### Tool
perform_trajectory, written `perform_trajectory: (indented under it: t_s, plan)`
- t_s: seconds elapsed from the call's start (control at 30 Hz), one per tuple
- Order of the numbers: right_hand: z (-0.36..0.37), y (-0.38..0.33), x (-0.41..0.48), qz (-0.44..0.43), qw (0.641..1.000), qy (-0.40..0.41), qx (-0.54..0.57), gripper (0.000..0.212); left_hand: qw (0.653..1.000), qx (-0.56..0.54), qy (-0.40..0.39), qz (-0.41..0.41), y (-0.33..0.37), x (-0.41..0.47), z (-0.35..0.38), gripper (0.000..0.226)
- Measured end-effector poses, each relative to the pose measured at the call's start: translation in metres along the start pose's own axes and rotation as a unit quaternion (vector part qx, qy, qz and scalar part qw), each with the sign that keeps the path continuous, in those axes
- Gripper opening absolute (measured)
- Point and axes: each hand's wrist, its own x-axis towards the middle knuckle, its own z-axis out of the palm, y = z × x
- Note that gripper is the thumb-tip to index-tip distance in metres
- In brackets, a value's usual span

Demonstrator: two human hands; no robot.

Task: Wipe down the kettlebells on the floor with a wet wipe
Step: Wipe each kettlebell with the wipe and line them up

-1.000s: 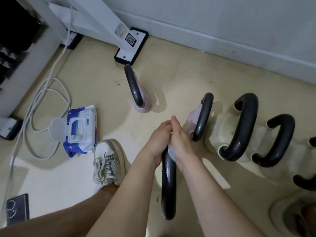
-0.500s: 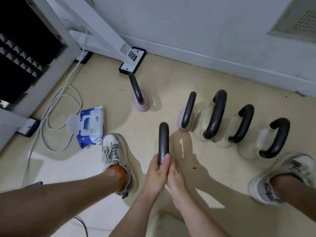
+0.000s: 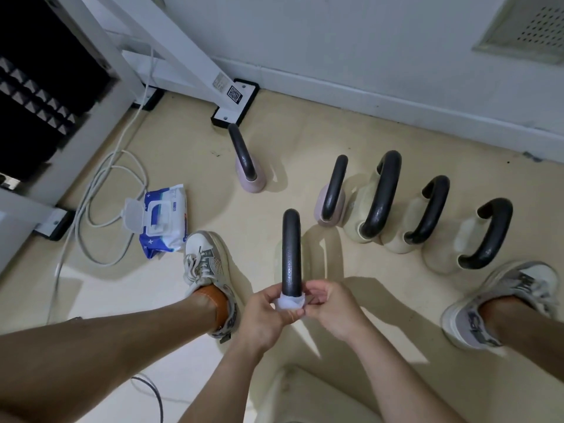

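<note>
Head view: both hands meet at the near end of the closest kettlebell (image 3: 291, 251), on its black handle. The left hand (image 3: 262, 315) and right hand (image 3: 332, 312) curl their fingers round a white wipe (image 3: 288, 301), pinching it snug about the bar, likely so one stroke cleans every side. The other kettlebells (image 3: 380, 196) stand farther off, mostly right. The pack (image 3: 164, 221) lies open at left.

The beige floor (image 3: 305, 138) carries a pink kettlebell (image 3: 248, 178) by a rack foot (image 3: 233, 106), a row of four kettlebells (image 3: 383, 203) to the right, and a near kettlebell (image 3: 291, 248), its base probably resting there too. At left lie an open wipes pack (image 3: 166, 221), just beside a shoe (image 3: 207, 261), and a looped white cable (image 3: 91, 190).
</note>
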Motion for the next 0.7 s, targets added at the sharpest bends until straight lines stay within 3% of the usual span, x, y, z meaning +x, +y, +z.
perform_trajectory:
  t_s: [0.17, 0.3, 0.33, 0.4, 0.47, 0.6, 0.7]
  plan:
    - [0.012, -0.001, 0.003, -0.019, 0.995, 0.055, -0.075, 0.026, 0.992, 0.111, 0.034, 0.046, -0.005, 0.005, 0.01, 0.042]
    - [0.019, -0.001, 0.011, 0.0, 0.99, 0.102, -0.095, 0.017, 0.972, 0.193, 0.091, 0.095, -0.009, 0.011, 0.018, 0.007]
    - [0.021, -0.002, 0.012, 0.007, 0.989, 0.107, -0.099, 0.016, 0.97, 0.2, 0.1, 0.097, -0.008, 0.011, 0.02, 0.01]
    - [0.021, -0.005, 0.012, 0.033, 0.99, 0.099, -0.091, 0.016, 0.971, 0.197, 0.099, 0.089, -0.007, 0.011, 0.02, 0.007]
    - [0.014, -0.009, 0.01, 0.056, 0.994, 0.073, -0.065, 0.017, 0.978, 0.179, 0.072, 0.08, -0.006, 0.009, 0.017, 0.021]
    - [-0.007, -0.025, 0.007, 0.067, 0.998, -0.006, 0.022, 0.02, 0.997, 0.07, 0.012, 0.011, 0.009, 0.006, 0.008, 0.031]
    - [-0.013, -0.039, 0.0, 0.06, 0.993, 0.029, 0.095, 0.027, 0.999, -0.026, -0.021, 0.01, 0.029, 0.002, 0.001, 0.045]
